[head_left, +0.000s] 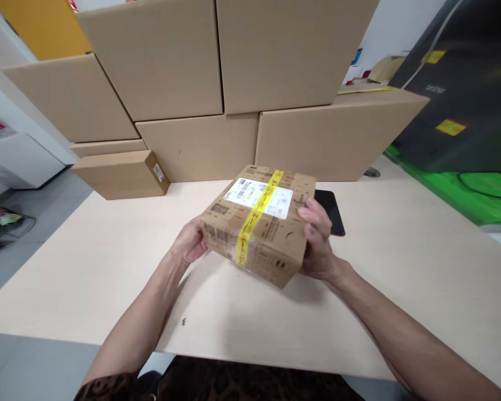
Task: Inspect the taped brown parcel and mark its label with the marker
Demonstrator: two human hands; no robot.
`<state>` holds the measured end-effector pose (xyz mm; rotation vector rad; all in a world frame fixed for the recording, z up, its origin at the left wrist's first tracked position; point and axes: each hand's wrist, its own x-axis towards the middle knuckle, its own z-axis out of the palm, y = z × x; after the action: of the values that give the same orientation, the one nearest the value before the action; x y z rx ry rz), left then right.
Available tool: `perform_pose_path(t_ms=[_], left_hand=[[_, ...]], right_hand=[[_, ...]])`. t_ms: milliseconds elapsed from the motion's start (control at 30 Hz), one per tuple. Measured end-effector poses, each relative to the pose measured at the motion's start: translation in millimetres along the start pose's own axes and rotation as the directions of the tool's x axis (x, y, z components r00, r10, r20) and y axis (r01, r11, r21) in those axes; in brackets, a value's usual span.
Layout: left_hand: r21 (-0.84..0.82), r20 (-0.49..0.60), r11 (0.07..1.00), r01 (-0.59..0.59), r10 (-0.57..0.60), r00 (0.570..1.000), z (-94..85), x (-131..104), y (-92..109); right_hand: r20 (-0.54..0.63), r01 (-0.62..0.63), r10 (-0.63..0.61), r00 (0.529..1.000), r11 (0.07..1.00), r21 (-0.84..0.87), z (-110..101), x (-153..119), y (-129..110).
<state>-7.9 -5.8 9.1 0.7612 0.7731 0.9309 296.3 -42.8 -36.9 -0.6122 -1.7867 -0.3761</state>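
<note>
A brown cardboard parcel box (225,223) is held tilted above the table, its top face and near side showing. Yellow tape (256,214) runs across it, over a white shipping label (244,192). At its left end my left hand (192,239) grips the lower corner, with the fingertips partly hidden underneath. My right hand (318,245) clasps the right side, fingers curled up against the edge near the top. Behind that hand, a dark flat tablet (332,211) lies on the table, partly covered from view by the parcel and fingers.
Several large cardboard boxes (192,147) are stacked along the back of the pale table (87,267). A smaller closed carton (121,175) stands at the back left. On the right is a black panel (463,94) with yellow stickers, beside a green surface (476,189).
</note>
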Motion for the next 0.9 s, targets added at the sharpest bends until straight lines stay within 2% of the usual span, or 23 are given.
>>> perform_pose_path(t_ms=[33, 100, 300, 400, 500, 567, 633, 667, 733, 800, 833, 900], left_hand=[[0.004, -0.004, 0.999, 0.046, -0.046, 0.999, -0.9, 1, 4], [0.023, 0.017, 0.994, 0.111, -0.111, 0.994, -2.3, -1, 10], [0.127, 0.124, 0.989, 0.072, -0.088, 0.988, -2.3, -15, 18], [0.132, 0.097, 0.990, 0.053, -0.067, 0.993, 3.6, -16, 18], [0.086, 0.049, 0.995, -0.049, 0.044, 0.998, 14.7, -15, 19], [0.065, 0.045, 0.990, -0.126, 0.123, 0.991, 22.6, -15, 19], [0.058, 0.053, 0.983, -0.172, 0.169, 0.984, 28.2, -15, 18], [0.060, 0.058, 0.981, -0.183, 0.180, 0.982, 29.6, -15, 17], [0.072, 0.074, 0.977, -0.199, 0.194, 0.978, 29.5, -14, 14], [0.091, 0.100, 0.971, -0.222, 0.213, 0.972, 26.2, -12, 10], [0.106, 0.109, 0.966, -0.236, 0.224, 0.968, 23.9, -11, 8], [0.151, 0.106, 0.954, -0.258, 0.244, 0.964, 19.7, -9, 3]], right_hand=[[-0.003, 0.079, -0.079, 0.997, 0.996, -0.042, 0, 0, -1], [0.020, 0.150, -0.149, 0.989, 0.986, -0.068, 0, -2, -4], [0.075, 0.137, -0.133, 0.988, 0.989, -0.059, 2, -14, -7], [0.098, 0.044, -0.035, 0.995, 0.994, -0.098, 3, -11, -5], [0.124, -0.115, 0.130, 0.984, 0.986, -0.120, 2, -1, -8], [0.138, -0.247, 0.255, 0.957, 0.966, -0.072, 1, 5, -13], [0.165, -0.422, 0.411, 0.896, 0.906, 0.038, -1, 8, -17], [0.196, -0.525, 0.499, 0.844, 0.843, 0.115, -2, 9, -19], [0.289, -0.712, 0.650, 0.703, 0.641, 0.287, -3, 10, -22], [0.395, -0.796, 0.708, 0.585, 0.409, 0.446, -3, 11, -24], [0.438, -0.801, 0.706, 0.556, 0.316, 0.508, -2, 12, -24], [0.499, -0.790, 0.683, 0.533, 0.192, 0.582, -2, 15, -24]])
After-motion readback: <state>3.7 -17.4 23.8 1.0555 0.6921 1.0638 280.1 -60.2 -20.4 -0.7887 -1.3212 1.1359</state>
